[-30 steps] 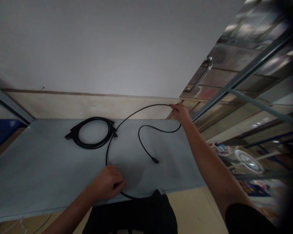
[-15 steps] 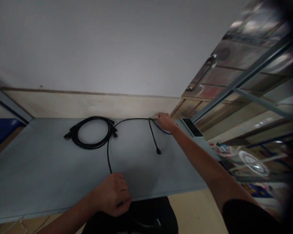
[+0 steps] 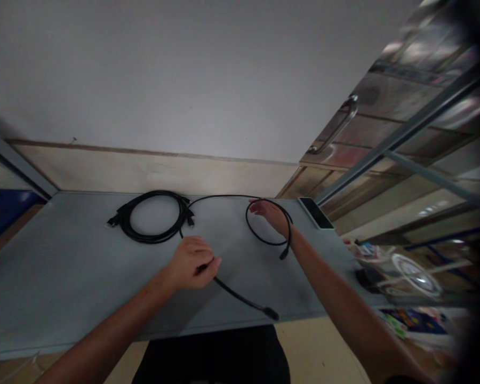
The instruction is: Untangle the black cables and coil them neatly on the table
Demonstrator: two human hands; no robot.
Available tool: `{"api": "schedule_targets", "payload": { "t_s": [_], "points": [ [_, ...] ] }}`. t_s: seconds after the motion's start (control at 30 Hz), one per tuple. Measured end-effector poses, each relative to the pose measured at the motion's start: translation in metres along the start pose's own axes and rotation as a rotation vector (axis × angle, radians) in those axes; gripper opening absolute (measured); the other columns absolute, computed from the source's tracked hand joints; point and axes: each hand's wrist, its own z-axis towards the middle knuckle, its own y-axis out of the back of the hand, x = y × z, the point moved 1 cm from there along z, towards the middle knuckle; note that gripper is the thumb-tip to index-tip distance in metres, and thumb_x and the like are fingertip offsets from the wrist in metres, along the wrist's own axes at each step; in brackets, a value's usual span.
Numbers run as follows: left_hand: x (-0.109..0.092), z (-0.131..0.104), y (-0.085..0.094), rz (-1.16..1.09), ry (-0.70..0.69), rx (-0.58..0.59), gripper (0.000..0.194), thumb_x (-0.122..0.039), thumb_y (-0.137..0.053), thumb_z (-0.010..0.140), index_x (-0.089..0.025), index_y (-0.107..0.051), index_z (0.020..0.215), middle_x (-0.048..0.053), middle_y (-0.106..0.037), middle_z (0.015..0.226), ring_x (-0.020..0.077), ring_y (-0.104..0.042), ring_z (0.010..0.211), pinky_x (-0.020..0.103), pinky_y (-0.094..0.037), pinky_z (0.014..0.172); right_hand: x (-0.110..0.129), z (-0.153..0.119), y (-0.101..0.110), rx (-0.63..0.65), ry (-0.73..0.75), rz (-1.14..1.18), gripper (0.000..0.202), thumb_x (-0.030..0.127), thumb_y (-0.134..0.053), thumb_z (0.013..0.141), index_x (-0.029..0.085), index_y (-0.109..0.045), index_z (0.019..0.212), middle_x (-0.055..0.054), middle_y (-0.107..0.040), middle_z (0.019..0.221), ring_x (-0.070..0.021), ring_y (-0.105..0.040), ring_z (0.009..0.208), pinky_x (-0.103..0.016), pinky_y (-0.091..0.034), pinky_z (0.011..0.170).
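A long black cable (image 3: 228, 196) runs along the back of the grey table. My left hand (image 3: 196, 262) is closed around one part of it above the front half of the table. From that fist a free length with a plug (image 3: 270, 313) trails right, towards the front edge. At the back right, my right hand (image 3: 269, 212) has its fingers stretched out to the left, inside a single loop (image 3: 253, 229) of the cable. The loop crosses over my wrist, and its plug end (image 3: 284, 254) hangs beside my forearm. Slight blur softens the fingertips.
On the left lies a coiled black cable (image 3: 144, 240) with several connectors. A phone-like device with a pale edge (image 3: 317, 213) rests at the table's (image 3: 84, 288) right end. Behind is a white wall; a metal frame (image 3: 384, 152) and a handled panel stand on the right.
My left hand has moved up and away from the front edge, bringing its cable end over the table. At my right hand the cable has become a rounder loop, its plug shifted right.
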Motion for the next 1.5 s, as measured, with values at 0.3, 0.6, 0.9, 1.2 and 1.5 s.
{"api": "schedule_targets", "payload": {
  "t_s": [0.3, 0.6, 0.9, 1.2, 1.5],
  "points": [
    [0.023, 0.004, -0.03, 0.031, -0.033, 0.127, 0.043, -0.027, -0.046, 0.094, -0.018, -0.044, 0.052, -0.003, -0.046, 0.047, 0.0104, -0.039, 0.046, 0.03, -0.032, 0.058, 0.034, -0.083, 0.081, -0.03, -0.371, 0.509, 0.085, 0.08, -0.021, 0.09, 0.014, -0.069, 0.114, -0.013, -0.067, 0.077, -0.0194, -0.059, 0.054, -0.031, -0.046, 0.045],
    [0.047, -0.006, -0.038, 0.105, 0.114, 0.409, 0.04, -0.03, -0.048, 0.094, -0.018, -0.06, 0.058, 0.003, -0.061, 0.057, 0.0142, -0.05, 0.053, 0.031, -0.031, 0.057, 0.024, -0.096, 0.079, -0.291, -0.46, 0.545, 0.032, 0.043, -0.077, 0.075, 0.014, -0.069, 0.085, 0.009, -0.029, 0.052, -0.0039, -0.022, 0.041, -0.019, -0.019, 0.034],
    [0.043, -0.009, -0.048, -0.046, 0.294, 0.357, 0.028, -0.035, -0.05, 0.096, -0.017, -0.069, 0.087, 0.009, -0.067, 0.086, 0.0199, -0.061, 0.079, 0.031, -0.044, 0.07, 0.038, -0.085, 0.037, -0.111, -0.41, 0.839, 0.025, 0.04, -0.074, 0.08, 0.017, -0.07, 0.089, 0.011, -0.021, 0.053, -0.0036, -0.014, 0.04, -0.019, -0.019, 0.036],
    [0.033, 0.006, -0.047, -1.12, 0.703, 0.068, 0.038, -0.052, -0.049, 0.095, -0.018, -0.052, 0.078, -0.003, -0.049, 0.062, 0.0105, -0.051, 0.054, 0.026, -0.046, 0.059, 0.104, -0.066, 0.017, 0.04, -0.163, 0.449, 0.035, 0.051, -0.071, 0.082, 0.016, -0.073, 0.087, 0.008, -0.03, 0.049, -0.0058, -0.025, 0.042, -0.023, -0.018, 0.042],
    [0.069, -0.002, -0.005, -1.172, 0.965, 0.133, 0.029, -0.043, -0.07, 0.084, -0.016, -0.061, 0.084, -0.009, -0.03, 0.056, 0.0036, -0.023, 0.042, 0.019, -0.016, 0.04, 0.063, -0.062, 0.075, -0.141, 0.034, -0.29, 0.043, 0.061, -0.067, 0.08, 0.019, -0.075, 0.074, -0.006, -0.069, 0.067, -0.0183, -0.059, 0.06, -0.03, -0.045, 0.055]
  ]
}}
